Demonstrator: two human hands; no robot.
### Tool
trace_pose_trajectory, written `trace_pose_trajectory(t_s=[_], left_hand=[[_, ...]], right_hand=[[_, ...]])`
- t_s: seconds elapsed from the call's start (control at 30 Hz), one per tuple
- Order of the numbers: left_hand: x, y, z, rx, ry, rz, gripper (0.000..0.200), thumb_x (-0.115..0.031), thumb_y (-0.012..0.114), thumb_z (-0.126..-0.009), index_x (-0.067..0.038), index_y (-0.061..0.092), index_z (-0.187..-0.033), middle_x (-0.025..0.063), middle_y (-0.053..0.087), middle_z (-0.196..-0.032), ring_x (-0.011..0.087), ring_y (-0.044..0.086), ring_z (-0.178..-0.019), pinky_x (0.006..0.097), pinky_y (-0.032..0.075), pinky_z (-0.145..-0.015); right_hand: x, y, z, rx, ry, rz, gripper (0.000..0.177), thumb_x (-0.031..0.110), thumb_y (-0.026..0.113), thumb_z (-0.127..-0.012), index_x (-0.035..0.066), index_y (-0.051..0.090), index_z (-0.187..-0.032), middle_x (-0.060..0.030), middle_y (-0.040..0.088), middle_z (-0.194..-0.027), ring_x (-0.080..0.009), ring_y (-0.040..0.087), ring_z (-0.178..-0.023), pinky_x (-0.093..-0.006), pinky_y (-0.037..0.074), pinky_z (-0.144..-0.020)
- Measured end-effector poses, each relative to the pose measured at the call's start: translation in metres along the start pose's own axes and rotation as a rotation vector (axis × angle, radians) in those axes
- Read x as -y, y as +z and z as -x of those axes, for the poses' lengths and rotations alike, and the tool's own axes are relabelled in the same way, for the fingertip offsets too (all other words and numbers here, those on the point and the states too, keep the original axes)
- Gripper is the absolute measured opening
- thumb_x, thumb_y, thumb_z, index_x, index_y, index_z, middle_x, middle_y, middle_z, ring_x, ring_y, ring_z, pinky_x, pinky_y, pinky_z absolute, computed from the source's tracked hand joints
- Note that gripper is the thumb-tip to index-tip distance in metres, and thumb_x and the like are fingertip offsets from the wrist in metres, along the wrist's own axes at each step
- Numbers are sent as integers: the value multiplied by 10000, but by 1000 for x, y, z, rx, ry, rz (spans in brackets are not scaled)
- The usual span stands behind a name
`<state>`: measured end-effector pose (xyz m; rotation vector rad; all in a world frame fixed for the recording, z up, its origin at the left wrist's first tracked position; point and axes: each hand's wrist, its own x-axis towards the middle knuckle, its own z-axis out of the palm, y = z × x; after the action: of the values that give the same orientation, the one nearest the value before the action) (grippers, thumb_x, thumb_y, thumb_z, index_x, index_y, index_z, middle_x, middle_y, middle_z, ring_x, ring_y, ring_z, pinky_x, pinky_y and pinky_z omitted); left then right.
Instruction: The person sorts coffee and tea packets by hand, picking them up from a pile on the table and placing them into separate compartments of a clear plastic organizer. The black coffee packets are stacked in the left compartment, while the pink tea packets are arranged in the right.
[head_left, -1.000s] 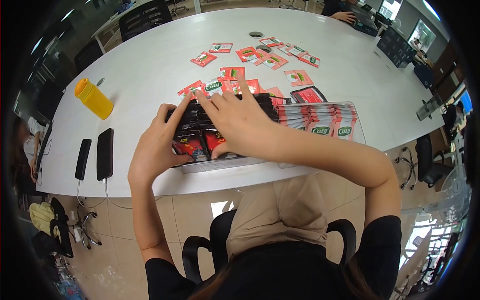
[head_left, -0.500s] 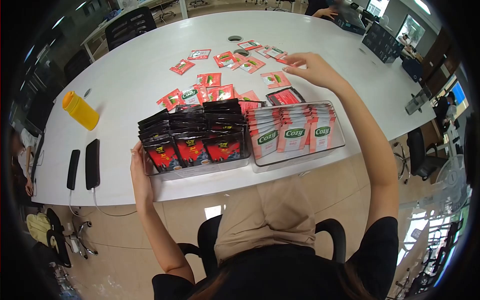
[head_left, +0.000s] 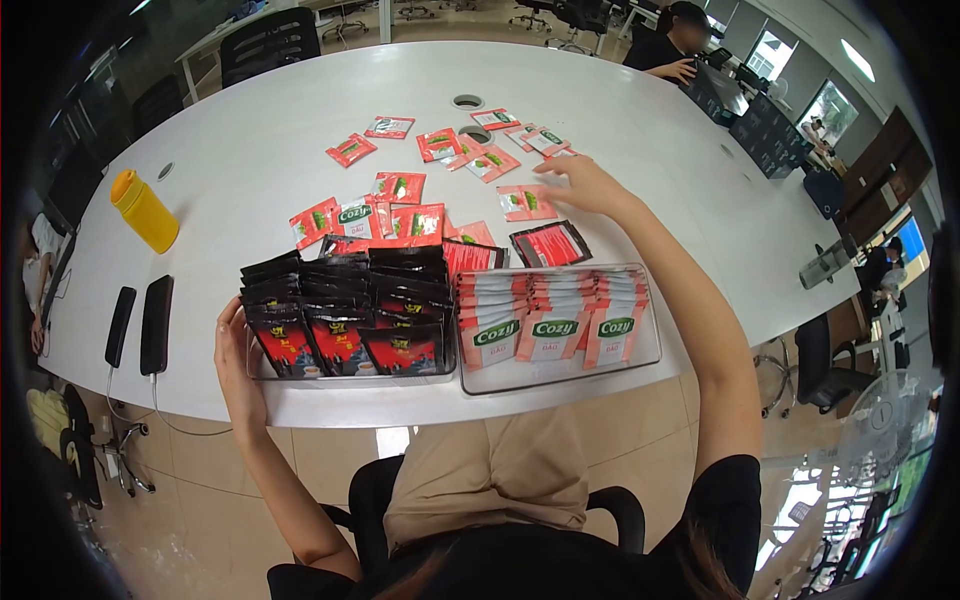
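My left hand (head_left: 238,362) grips the left end of a clear plastic tray (head_left: 408,380) packed with black and red coffee sachets (head_left: 338,345) in three rows. Beside it stands a second clear tray (head_left: 655,352), filled with pink and white Cozy tea sachets (head_left: 556,338), also in three rows. My right hand (head_left: 583,185) reaches past this tray, fingers apart and nothing visible in them. Its fingertips are just above a loose pink sachet (head_left: 527,203). A black and red sachet (head_left: 551,244) lies on the table behind the tea tray.
Loose pink sachets (head_left: 398,187) are scattered over the white table (head_left: 300,115), some around a cable hole (head_left: 467,102). On the left are a yellow bottle (head_left: 146,212) and two black devices with cables, one a phone-like slab (head_left: 156,324). Another person (head_left: 672,45) handles dark boxes at far right.
My right hand has moved down and nearer the loose pink sachet. The view has shifted, so the trays sit lower and further left; my left hand stays at its tray.
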<state>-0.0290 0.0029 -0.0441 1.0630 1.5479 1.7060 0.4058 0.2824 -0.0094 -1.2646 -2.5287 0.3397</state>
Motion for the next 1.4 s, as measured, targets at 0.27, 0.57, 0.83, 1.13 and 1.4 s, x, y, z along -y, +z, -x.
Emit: trace_pose_trajectory(t_s=[0.27,0.57,0.83,1.13,1.4], left_hand=[[2,-1,-1,-37,-18,-14,496,-467,348,-987,-111,487,-1303,40,525,-1258,124,477,-1152,294,338,-965],[0,1,1,-25,17,-27,504,-474,359,-984,-99,489,-1296,48,537,-1238,120,492,-1132,288,345,-960],[-6,3,3,-20,20,-16,509,-449,386,-988,-51,477,-1292,65,537,-1231,117,510,-1085,262,374,-905],[-12,3,5,38,35,16,451,-351,357,-1014,-7,470,-1282,114,523,-1241,141,522,-1069,282,422,-908],[-11,0,5,102,38,35,498,-427,381,-991,-43,468,-1295,71,522,-1244,133,496,-1114,285,366,-917]], right_hand=[[-48,8,-10,-178,251,315,417,141,604,-776,83,591,-1189,-171,657,-1012,-339,621,-930,-399,497,-820],[9,-24,-24,-53,106,343,191,142,552,-817,71,687,-930,-139,675,-877,-336,639,-776,-412,512,-723],[134,18,-50,121,-433,162,349,279,619,-842,129,646,-1155,-115,657,-813,-250,630,-743,-390,475,-675],[179,27,-62,376,-303,285,383,301,691,-774,75,649,-1080,-146,656,-812,-278,644,-794,-408,485,-699],[172,4,-104,238,-169,287,209,202,652,-760,-1,653,-811,-168,635,-699,-282,619,-650,-404,467,-589]])
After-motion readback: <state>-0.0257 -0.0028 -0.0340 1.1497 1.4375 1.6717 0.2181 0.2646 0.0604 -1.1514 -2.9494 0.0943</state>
